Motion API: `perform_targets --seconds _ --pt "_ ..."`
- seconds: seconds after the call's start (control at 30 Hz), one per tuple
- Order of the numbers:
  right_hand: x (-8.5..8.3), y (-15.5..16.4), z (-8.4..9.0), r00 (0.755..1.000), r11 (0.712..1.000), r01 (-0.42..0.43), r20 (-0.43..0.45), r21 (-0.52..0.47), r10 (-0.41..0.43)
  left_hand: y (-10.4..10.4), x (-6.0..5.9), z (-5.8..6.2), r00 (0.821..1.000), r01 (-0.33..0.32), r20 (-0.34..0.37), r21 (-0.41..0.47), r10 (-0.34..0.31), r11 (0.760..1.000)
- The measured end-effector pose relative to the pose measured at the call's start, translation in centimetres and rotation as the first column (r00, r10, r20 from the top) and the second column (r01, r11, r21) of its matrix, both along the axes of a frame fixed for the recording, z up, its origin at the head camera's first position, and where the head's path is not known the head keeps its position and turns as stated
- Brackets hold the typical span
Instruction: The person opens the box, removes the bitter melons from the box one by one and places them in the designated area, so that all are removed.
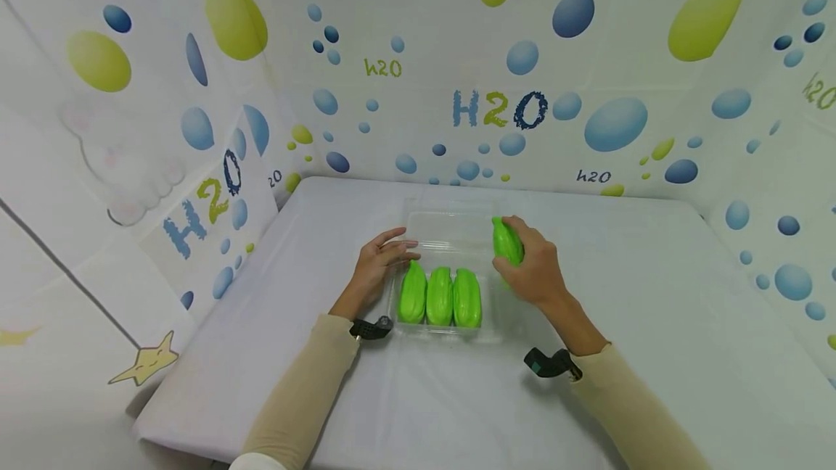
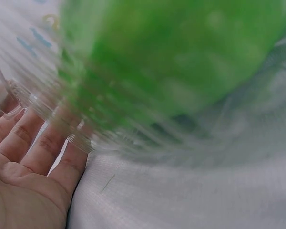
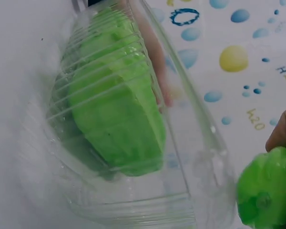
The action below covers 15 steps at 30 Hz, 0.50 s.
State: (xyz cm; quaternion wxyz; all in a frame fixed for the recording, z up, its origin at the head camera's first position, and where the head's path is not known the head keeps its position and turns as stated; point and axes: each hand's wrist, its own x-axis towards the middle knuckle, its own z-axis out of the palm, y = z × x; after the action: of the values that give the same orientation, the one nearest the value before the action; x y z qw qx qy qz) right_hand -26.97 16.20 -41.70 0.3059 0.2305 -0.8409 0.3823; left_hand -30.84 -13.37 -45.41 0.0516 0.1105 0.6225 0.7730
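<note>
A clear plastic clamshell box [image 1: 493, 310] lies unfolded on the table, with three long green ridged fruits side by side in its near half; the leftmost fruit [image 1: 412, 294] has a pointed tip. My right hand [image 1: 537, 267] grips another such green ridged fruit [image 1: 507, 241] between thumb and fingers, above the box's right side. In the right wrist view this held fruit [image 3: 267, 191] shows its lobed end. My left hand [image 1: 377, 263] lies at the box's left edge, fingers fairly straight and reaching over the rim. The left wrist view shows those fingers [image 2: 45, 143] against the ribbed wall.
The box's lid half [image 1: 451, 229] lies flat on the far side. A white cloth covers the table [image 1: 620, 274]. Behind and at the sides hang white curtains [image 1: 424, 35] printed with blue and yellow-green drops. Both wrists carry a black camera band [image 1: 551, 363].
</note>
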Motion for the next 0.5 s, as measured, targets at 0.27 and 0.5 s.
perform_targets --seconds 0.27,0.5 --pt "-0.3 0.8 0.1 1.0 1.0 0.008 0.02 -0.023 -0.007 0.0 0.0 -0.3 1.0 0.03 0.005 0.016 -0.03 0.999" --pt "-0.5 1.1 0.2 1.0 1.0 -0.005 0.019 -0.025 0.006 -0.2 -1.3 -2.1 1.0 -0.004 -0.018 0.02 0.005 1.0"
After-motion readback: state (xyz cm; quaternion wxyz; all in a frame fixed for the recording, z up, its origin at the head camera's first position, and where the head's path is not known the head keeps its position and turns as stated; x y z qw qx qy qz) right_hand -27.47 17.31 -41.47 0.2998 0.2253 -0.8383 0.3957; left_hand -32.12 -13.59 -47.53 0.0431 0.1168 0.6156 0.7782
